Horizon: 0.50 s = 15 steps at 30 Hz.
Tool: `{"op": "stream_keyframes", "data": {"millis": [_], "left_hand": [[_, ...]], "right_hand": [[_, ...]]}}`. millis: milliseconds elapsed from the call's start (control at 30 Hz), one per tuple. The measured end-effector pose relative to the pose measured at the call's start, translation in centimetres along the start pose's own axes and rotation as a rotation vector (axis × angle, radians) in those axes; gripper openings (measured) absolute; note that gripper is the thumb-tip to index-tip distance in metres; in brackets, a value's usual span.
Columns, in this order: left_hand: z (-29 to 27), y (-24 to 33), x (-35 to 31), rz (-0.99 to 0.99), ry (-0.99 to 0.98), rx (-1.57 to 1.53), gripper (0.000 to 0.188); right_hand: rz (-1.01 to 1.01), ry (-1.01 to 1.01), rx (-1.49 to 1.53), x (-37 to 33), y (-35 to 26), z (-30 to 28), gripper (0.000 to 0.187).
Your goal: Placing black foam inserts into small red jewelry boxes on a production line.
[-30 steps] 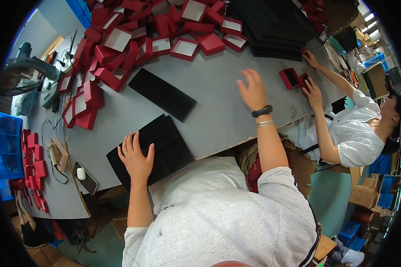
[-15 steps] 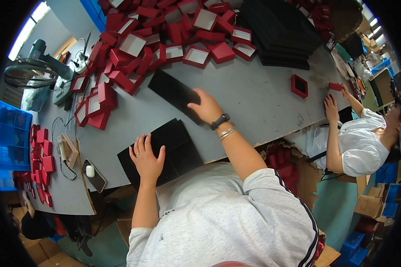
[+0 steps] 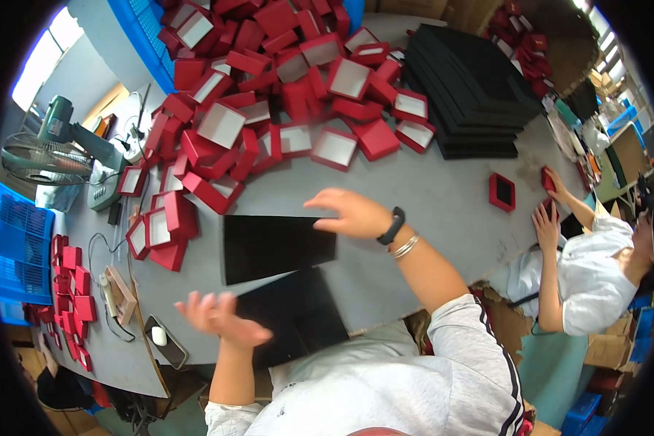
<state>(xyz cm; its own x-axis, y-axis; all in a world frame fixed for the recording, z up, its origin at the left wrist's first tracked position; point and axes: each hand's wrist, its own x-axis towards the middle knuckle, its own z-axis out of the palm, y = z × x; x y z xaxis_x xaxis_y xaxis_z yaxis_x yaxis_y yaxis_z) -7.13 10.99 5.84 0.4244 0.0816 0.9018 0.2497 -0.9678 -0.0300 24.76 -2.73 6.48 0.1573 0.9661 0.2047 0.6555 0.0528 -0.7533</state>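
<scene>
My right hand (image 3: 356, 215) hovers at the far right corner of a flat black rectangular piece (image 3: 276, 247) on the grey table. Its thumb and fingers are apart, the thumb tip over the piece's edge. Closer to me lies a second black panel (image 3: 301, 316) with seams across it, at the table's near edge. Over that panel's left side is my left hand (image 3: 224, 320), raised, fingers spread and slightly blurred, with nothing in it. The two black pieces nearly touch along their facing edges.
Red boxes with white insides (image 3: 283, 80) are heaped at the back; black sheets (image 3: 465, 94) are stacked to their right. At left are a fan (image 3: 58, 145), a phone (image 3: 166, 341) and smaller red boxes (image 3: 73, 298). A co-worker (image 3: 588, 269) handles a red box at right.
The far black piece has turned from slanting to nearly level and come closer to me. My right hand has loosened from it; my left hand has lifted off the near panel.
</scene>
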Motion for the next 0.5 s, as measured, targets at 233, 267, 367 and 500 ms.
{"op": "stream_keyframes", "data": {"millis": [233,267,367,500], "left_hand": [[8.9,-18.4,3.9,-0.883,-0.277,0.180,0.055],[12.3,-19.3,2.8,-0.965,-0.325,0.340,0.060],[17.1,-20.5,4.9,-1.137,-0.398,-0.491,0.067],[20.5,-14.5,7.1,-0.929,-0.742,-0.486,0.068]], "right_hand": [[0.125,1.115,-0.414,9.2,16.7,-16.4,0.059],[0.335,1.020,-0.472,10.9,19.0,-15.8,0.070],[0.663,0.590,-0.537,14.7,19.3,-11.6,0.091],[0.405,0.360,-0.350,13.0,11.0,-5.6,0.069]]}}
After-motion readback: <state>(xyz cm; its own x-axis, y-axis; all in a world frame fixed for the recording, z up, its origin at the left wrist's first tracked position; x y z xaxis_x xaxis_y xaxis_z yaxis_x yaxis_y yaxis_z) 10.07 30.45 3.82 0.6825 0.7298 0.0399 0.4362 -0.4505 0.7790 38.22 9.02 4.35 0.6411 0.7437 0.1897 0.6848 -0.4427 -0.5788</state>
